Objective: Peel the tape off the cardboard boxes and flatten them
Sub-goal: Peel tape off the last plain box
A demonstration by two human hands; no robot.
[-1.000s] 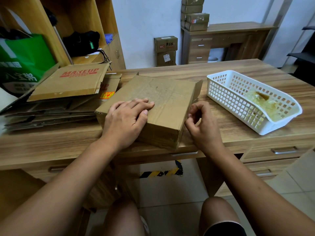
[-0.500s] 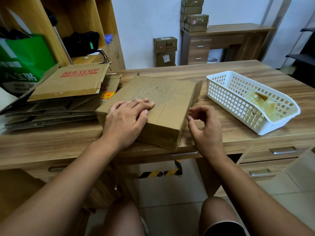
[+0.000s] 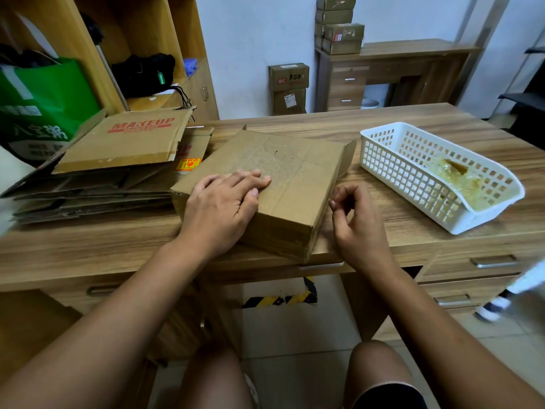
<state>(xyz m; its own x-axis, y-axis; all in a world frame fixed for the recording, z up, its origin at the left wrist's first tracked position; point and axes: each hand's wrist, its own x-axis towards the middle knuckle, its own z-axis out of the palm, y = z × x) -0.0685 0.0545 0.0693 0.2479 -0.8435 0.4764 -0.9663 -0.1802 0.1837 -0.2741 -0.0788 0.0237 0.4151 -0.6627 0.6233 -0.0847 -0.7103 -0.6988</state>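
A closed brown cardboard box [image 3: 298, 169] lies flat on the wooden desk [image 3: 88, 246], one corner near the front edge. My left hand [image 3: 224, 202] rests palm down on its top near the left corner, fingers straight. Just beside the box's right side wall is my right hand [image 3: 358, 222], fingers curled and thumb tip close to the cardboard. I see no tape between its fingers. A strip of clear tape shows faintly across the box top.
A stack of flattened boxes [image 3: 124, 143], the top one printed MAKEUP, lies left of the box. A white slotted basket [image 3: 383, 160] with crumpled peeled tape [image 3: 460, 178] stands at the right. A green bag [image 3: 44, 104] stands far left, and more boxes [image 3: 289, 87] against the back wall.
My right hand has slid along the box's right side toward me and away from the far flap, its fingers staying curled. The left hand and box have not moved.
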